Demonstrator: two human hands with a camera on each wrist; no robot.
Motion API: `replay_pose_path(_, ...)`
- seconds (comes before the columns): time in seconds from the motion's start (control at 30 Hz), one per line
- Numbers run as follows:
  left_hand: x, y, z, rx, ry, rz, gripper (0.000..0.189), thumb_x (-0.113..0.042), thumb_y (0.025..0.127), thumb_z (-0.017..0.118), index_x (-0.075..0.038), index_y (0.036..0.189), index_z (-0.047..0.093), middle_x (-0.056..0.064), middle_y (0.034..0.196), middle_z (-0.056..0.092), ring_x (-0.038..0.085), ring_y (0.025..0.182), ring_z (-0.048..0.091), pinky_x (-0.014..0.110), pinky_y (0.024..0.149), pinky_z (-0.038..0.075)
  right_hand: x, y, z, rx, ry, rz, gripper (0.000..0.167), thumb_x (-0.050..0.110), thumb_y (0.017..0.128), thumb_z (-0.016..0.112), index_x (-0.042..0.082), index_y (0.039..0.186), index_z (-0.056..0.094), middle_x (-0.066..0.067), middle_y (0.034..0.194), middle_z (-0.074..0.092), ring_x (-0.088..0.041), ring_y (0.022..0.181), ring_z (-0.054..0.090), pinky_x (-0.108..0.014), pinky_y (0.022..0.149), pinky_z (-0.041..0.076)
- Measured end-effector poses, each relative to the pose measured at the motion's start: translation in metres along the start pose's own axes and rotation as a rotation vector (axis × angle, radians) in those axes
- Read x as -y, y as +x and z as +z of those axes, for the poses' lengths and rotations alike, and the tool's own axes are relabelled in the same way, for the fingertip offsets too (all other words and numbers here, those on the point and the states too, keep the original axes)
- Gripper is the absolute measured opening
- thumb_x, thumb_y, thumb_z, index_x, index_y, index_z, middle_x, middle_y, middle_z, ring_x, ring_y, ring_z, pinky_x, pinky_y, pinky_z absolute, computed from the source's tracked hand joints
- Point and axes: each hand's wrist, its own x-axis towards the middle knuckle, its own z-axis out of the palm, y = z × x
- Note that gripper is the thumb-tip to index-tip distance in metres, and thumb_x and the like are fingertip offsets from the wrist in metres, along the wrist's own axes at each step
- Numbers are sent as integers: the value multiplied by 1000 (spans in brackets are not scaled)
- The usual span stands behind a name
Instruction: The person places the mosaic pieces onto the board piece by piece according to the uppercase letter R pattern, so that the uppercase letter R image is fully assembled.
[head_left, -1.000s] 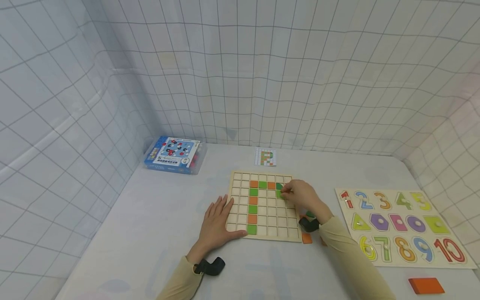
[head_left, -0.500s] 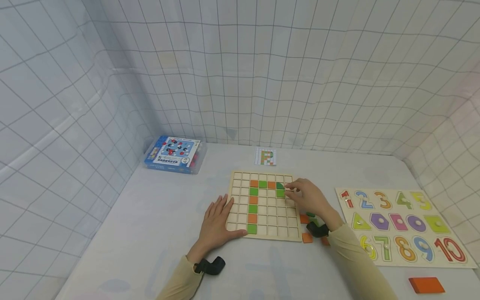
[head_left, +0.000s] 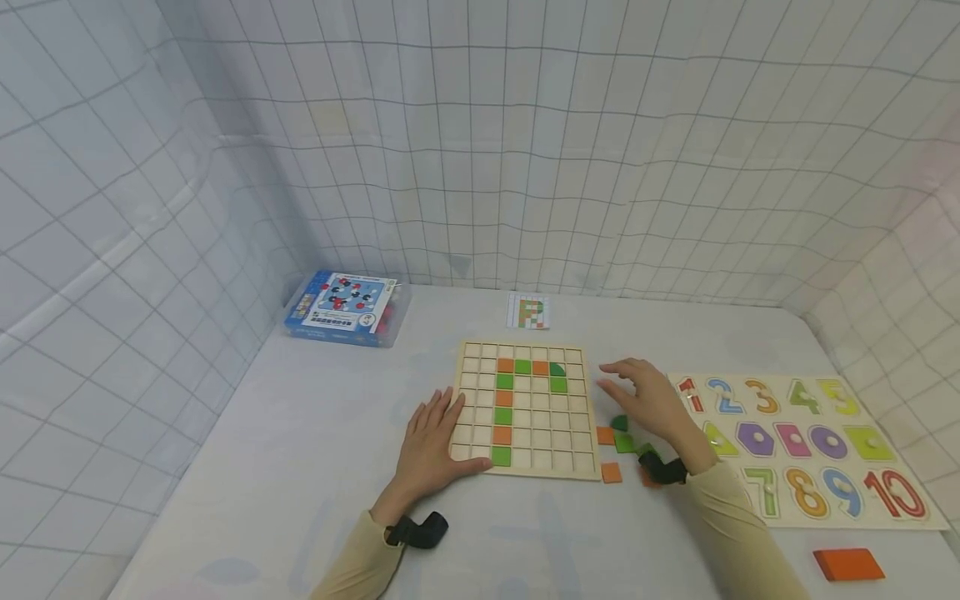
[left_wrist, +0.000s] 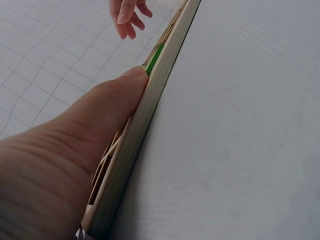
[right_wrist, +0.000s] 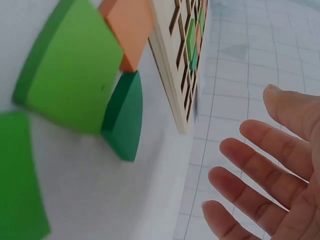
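Observation:
A wooden grid board [head_left: 536,417] lies on the table with orange and green square tiles in a column and along an upper row. A dark green rounded tile [head_left: 557,369] ends that row, and a light green tile [head_left: 558,385] sits just below it. My left hand [head_left: 432,446] rests with spread fingers on the board's left edge, its thumb on the near rim. My right hand [head_left: 648,400] hovers right of the board, fingers apart and holding nothing. Under it lie loose tiles: a dark green rounded one [right_wrist: 125,120], an orange one [right_wrist: 131,30] and a light green one [right_wrist: 75,70].
Behind the board lies a small pattern card [head_left: 528,311]. A blue-lidded plastic box [head_left: 345,308] stands at the back left. On the right are a number-and-shape puzzle board [head_left: 813,454] and an orange block [head_left: 849,565]. A grid-patterned curtain [head_left: 480,167] surrounds the table.
My right hand has drawn back from the light green tile at the upper right of the grid and moved right, its fingers spreading. My left hand stays in place.

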Motion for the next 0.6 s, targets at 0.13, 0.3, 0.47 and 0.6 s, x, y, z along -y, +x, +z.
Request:
replay_pose_path(0.13,-1,0,0,-1,7,0,105,-63,69,71,-4,147,33,16,152,25,31,141,14,49,111,11,-5,-5,-4,31,0,14,35,31,93,63,3,115,68,-12,115,64,-33,109,55,-51,88,46)
replay_pose_path(0.3,0,1,1,-6,11,2,105,-64,69,71,-5,147,34,16,152,26,31,141,14,49,111,11,-8,-11,-7,82,35,36,33,27,92,65,3,113,68,-12,116,64,-34,113,54,-51,93,43)
replay_pose_path(0.47,1,1,2,-7,9,4,105,-63,69,71,-5,147,33,16,152,25,30,141,14,48,112,10,-9,-16,-8,124,10,57,32,23,88,70,2,112,69,-14,116,64,-35,112,54,-51,93,43)
replay_pose_path(0.6,1,0,2,-6,1,4,104,-63,69,71,-5,147,34,16,152,25,31,141,14,48,112,10,-10,-18,-9,165,1,82,30,20,86,72,3,111,69,-15,115,64,-37,112,54,-53,92,43)
